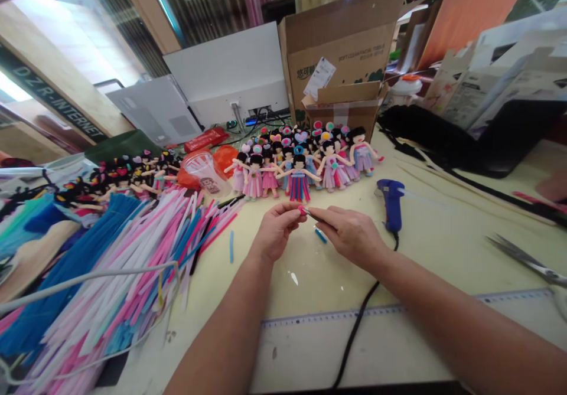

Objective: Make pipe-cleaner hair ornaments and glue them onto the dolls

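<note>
I have the left hand (275,232) over the middle of the bench (434,247), its thumb and fingers pinching a small pink piece (302,210), which sits between the two hands just near of the standing dolls (330,167). In my right hand (354,235) the fingers are closed on a slim metal-looking tool (312,215), with its tip at that piece; whether it grips or only presses, I cannot tell. I'd judge this one small part to be partway through: it looks compact and rounded, but it is in the hands and not on any doll. Much appears done elsewhere, since the dolls stand grouped with hair, arms and dresses in place, and many carry round or heart-shaped bits on their heads. What each of them lacks, if anything, is too small for me to make out. Plenty of material remains, with loose fuzzy strips (155,235) heaped at the left and a short blue piece (231,246) lying apart from them. The glue gun (391,203) and the scissors (525,258) lie to the right, neither one held.
</note>
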Tool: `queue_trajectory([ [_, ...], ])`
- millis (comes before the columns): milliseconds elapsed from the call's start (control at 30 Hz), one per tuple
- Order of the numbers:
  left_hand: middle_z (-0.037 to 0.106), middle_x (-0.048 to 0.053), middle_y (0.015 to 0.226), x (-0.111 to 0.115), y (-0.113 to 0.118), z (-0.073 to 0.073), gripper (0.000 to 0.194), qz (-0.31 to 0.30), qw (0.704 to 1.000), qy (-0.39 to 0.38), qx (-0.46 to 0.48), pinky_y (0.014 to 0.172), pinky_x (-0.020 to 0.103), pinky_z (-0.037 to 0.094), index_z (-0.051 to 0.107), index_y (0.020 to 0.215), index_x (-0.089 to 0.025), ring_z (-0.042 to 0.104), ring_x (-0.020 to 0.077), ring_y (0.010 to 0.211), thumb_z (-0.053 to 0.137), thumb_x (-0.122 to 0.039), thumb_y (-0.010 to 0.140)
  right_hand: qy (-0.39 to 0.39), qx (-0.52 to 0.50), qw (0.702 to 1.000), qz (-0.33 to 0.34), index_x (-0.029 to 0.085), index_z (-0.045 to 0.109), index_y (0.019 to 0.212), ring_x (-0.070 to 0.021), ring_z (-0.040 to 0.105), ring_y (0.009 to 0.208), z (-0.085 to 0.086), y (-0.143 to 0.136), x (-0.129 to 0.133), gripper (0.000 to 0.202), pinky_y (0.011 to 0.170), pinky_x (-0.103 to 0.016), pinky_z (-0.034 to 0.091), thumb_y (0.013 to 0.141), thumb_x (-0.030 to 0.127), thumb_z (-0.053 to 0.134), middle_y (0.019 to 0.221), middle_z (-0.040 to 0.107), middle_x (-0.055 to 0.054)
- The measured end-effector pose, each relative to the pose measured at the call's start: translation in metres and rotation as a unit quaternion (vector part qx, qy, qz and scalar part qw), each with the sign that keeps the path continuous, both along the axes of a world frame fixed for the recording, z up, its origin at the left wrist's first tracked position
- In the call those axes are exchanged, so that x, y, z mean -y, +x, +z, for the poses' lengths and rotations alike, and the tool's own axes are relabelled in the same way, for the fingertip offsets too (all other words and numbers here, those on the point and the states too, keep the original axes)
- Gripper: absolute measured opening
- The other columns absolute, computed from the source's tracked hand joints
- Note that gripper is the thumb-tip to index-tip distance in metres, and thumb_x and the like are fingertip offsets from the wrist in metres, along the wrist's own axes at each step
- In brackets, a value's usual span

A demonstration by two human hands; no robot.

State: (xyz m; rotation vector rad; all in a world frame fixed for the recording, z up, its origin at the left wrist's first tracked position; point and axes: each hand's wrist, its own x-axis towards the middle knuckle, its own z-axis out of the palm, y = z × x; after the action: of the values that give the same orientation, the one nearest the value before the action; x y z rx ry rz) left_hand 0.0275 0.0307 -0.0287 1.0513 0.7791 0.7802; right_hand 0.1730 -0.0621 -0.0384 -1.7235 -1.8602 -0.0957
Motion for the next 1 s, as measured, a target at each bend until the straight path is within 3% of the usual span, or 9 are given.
queue_trajectory([
  [1000,0.065,-0.001,0.065,-0.0013,-0.0016,-0.0022,0.025,-0.030,0.999,-0.005,0.036,0.057,0.020,0.040,0.069,0.075,-0.015,0.055,0.0074,0.058,0.081,-0.023,0.055,-0.028,-0.002,1.000,-0.004,0.026,0.061,0.120,-0.0151,0.060,0.072,0.0075,-0.0035,0.0036,0.032,0.063,-0.025,0.038,0.093,0.026,0.045,0.086,0.067,-0.003],
])
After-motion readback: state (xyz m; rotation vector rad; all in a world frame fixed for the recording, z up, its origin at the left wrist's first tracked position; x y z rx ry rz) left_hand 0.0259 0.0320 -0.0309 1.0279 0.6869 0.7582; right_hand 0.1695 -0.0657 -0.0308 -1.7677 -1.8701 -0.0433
